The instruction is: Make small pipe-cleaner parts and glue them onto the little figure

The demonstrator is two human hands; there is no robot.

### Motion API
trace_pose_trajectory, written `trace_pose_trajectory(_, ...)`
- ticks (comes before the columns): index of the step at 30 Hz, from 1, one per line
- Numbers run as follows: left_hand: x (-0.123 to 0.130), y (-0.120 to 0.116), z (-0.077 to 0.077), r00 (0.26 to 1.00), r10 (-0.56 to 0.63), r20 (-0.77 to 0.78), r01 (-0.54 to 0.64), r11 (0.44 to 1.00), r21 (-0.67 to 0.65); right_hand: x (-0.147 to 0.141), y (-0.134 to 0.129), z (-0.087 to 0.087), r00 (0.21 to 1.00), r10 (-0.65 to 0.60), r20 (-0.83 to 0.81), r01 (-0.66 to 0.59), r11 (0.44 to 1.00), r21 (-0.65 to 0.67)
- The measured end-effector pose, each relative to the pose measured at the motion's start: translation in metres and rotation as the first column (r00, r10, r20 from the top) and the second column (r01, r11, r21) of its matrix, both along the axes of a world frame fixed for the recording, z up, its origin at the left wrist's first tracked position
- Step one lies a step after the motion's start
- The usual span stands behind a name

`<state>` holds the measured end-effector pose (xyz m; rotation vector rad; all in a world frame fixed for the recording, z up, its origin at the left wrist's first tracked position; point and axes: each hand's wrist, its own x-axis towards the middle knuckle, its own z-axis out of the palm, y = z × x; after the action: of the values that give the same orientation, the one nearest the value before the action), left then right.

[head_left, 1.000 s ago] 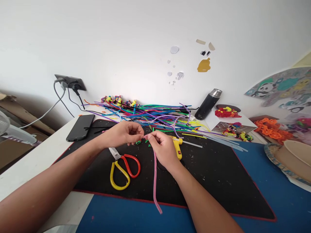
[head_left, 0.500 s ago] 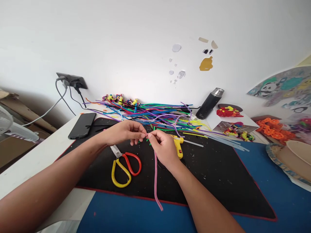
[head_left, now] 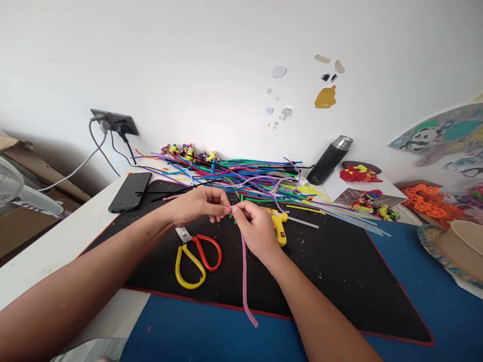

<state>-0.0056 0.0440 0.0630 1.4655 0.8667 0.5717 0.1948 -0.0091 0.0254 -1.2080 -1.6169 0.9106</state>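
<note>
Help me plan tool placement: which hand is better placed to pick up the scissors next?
Probably the left hand: the scissors lie nearer it, handles towards the person, while the pink strip hangs between them and the right hand.

The white table has a blue cover on its near right. Across it lies a red-edged black mat carrying scissors and a yellow glue gun; a phone lies left, pipe cleaners along the far side.
</note>
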Motion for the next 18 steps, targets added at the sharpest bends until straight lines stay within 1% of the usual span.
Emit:
trace_pose_trajectory(4,0.003,0.001,-0.007,0.993,0.067,0.101,-0.061,0.996,-0.068,-0.001,0.000,0.001,0.999,0.022,-0.047,-0.023,0.999,-0.030)
trace_pose_trajectory(8,0.010,-0.003,-0.007,0.975,0.148,0.168,-0.127,0.983,-0.130,-0.002,-0.001,0.001,0.997,0.033,-0.063,-0.035,0.999,-0.032)
trace_pose_trajectory(12,0.016,-0.007,-0.008,0.959,0.194,0.205,-0.149,0.965,-0.216,-0.003,0.000,-0.001,0.984,0.059,-0.165,-0.073,0.994,-0.078)
trace_pose_trajectory(15,0.015,-0.007,-0.010,0.959,0.190,0.212,-0.140,0.963,-0.229,-0.002,0.001,-0.003,0.968,0.069,-0.239,-0.099,0.989,-0.113)
trace_pose_trajectory(18,0.009,-0.002,-0.008,0.978,0.132,0.160,-0.100,0.976,-0.196,-0.002,0.002,-0.003,0.965,0.073,-0.251,-0.110,0.985,-0.136)
